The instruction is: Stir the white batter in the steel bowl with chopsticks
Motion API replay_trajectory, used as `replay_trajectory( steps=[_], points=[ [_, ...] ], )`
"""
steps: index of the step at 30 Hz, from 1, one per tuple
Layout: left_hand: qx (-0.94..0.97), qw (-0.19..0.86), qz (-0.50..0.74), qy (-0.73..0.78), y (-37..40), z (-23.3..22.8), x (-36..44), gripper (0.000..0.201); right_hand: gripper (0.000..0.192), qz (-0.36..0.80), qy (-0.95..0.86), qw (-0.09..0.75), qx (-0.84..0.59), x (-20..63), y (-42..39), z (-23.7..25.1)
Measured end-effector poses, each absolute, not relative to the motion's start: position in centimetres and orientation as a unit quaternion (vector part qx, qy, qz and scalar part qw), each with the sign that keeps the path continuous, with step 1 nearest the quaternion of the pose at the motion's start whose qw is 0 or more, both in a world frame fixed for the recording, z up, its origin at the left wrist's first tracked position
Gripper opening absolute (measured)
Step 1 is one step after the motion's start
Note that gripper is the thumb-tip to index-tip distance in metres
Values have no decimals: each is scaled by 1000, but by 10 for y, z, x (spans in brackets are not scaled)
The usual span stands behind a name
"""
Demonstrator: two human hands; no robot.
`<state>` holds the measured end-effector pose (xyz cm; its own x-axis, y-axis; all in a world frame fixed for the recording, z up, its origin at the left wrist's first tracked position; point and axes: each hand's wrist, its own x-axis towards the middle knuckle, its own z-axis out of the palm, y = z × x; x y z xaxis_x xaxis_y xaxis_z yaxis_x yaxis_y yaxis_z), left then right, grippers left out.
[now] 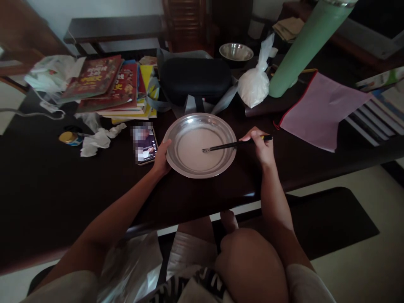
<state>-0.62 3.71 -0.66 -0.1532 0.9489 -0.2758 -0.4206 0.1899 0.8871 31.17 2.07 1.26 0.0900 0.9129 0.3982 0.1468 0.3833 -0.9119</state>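
On the dark table (47,181), the left hand (161,160) grips the rim of the steel plate (179,130). The right hand (261,147) pinches chopsticks (233,145), tips in a pale, seemingly smooth liquid (192,155); mixing looks well advanced, though dim light hides lumps.

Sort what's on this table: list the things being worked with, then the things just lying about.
In use:
round steel pan of pale liquid, steadied by left hand
dark chopsticks, in right hand

Lying about:
stack of red books
phone
black case
white powder bag
green bottle
pink pouch
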Motion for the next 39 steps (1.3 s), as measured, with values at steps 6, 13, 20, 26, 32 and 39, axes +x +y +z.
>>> replay_trajectory(
  steps=[6, 13, 20, 26, 32, 39],
  points=[
    [280, 603, 581, 470, 38, -10, -7, 18, 28, 344, -644, 531, -429, 312, 20, 12],
    [302, 601, 583, 456, 38, -15, -9, 30, 41, 346, -605, 554, -455, 311, 22, 9],
    [307, 596, 580, 462, 37, -14, -10, 32, 39, 312, -588, 586, -462, 310, 22, 9],
    [297, 593, 579, 474, 37, -15, -10, 31, 37, 350, -633, 536, -435, 308, 22, 9],
    [285, 587, 588, 477, 37, -16, -10, 29, 40, 315, -584, 587, -464, 311, 21, 10],
    [290, 586, 584, 482, 36, -16, -10, 32, 29, 347, -664, 521, -409, 309, 21, 11]
  ],
)
